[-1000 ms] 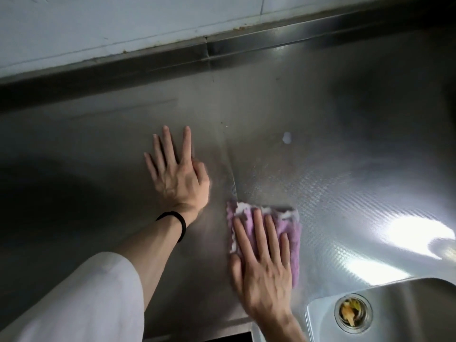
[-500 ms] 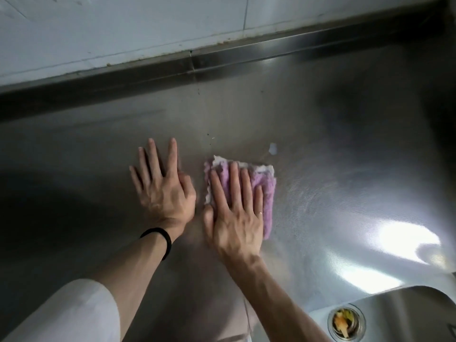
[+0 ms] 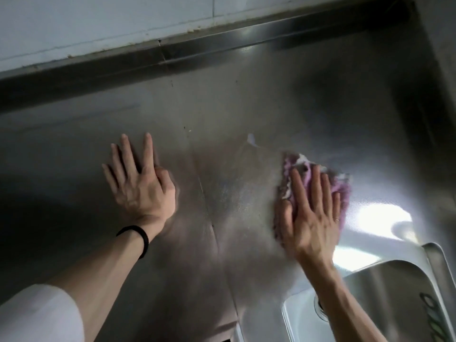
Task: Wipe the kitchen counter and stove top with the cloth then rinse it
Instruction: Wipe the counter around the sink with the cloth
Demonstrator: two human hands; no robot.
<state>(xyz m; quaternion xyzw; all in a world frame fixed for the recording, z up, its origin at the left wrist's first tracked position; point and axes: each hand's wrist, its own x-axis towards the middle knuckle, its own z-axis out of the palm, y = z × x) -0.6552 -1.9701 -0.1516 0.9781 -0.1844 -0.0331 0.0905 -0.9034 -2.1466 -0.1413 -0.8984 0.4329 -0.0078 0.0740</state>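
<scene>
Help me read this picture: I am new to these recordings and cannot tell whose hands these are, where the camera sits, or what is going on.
No machine here: a person wears a wide-angle camera on the head, looking down at their own two hands. The surface is a stainless steel kitchen counter against a tiled wall. The left hand, with a black band on its wrist, lies flat and open on the steel, holding nothing. The right hand presses flat on a purple and white cloth, wiping; it is not gripped in a fist. A small white spot sits on the counter beyond the cloth. At lower right is the sink.
</scene>
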